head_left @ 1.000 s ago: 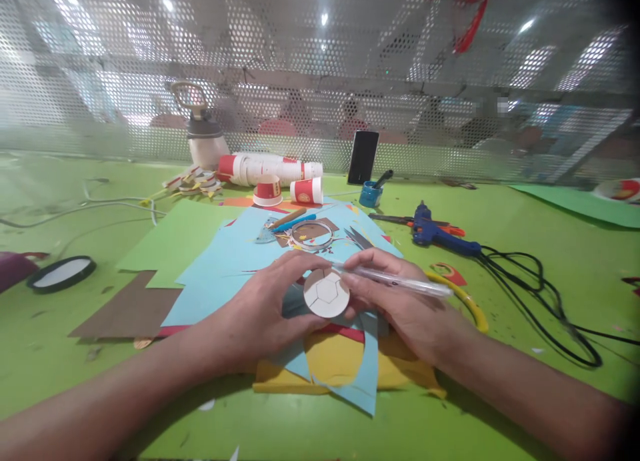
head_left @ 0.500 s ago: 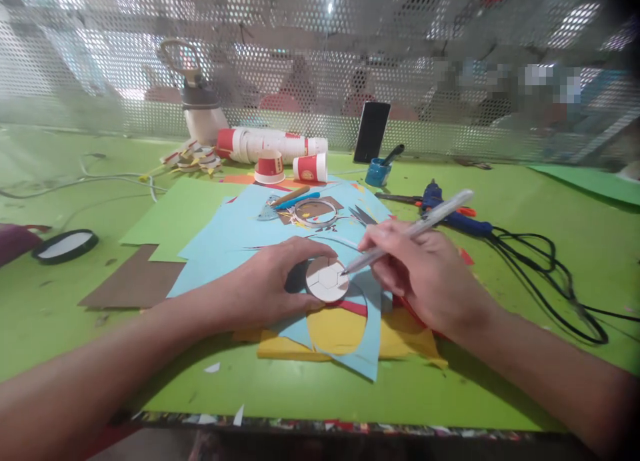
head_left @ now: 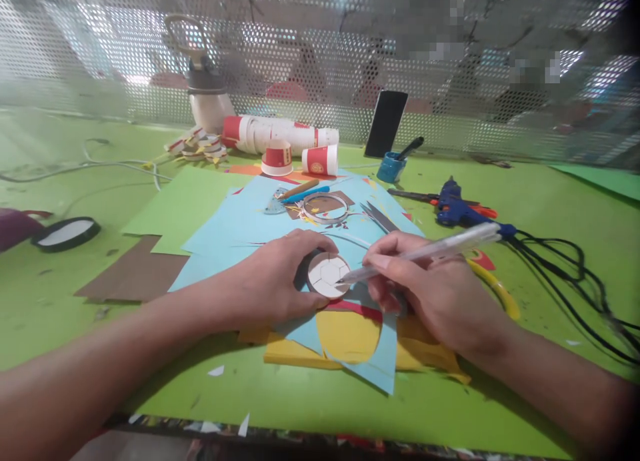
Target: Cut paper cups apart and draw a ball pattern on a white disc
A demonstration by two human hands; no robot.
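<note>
On the worktop's blue paper, the left hand (head_left: pixel 273 281) pinches a small white paper disc (head_left: pixel 328 274) flat, while the right hand (head_left: pixel 430 291), just right of it, grips a clear pen (head_left: pixel 425 253) slanting leftward, tip touching the disc's right edge.

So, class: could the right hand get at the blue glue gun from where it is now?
Probably yes. The glue gun lies in the open on the green table, just beyond the right hand, with nothing between them. But that hand is gripping a pen, so it would have to put that down first.
</note>
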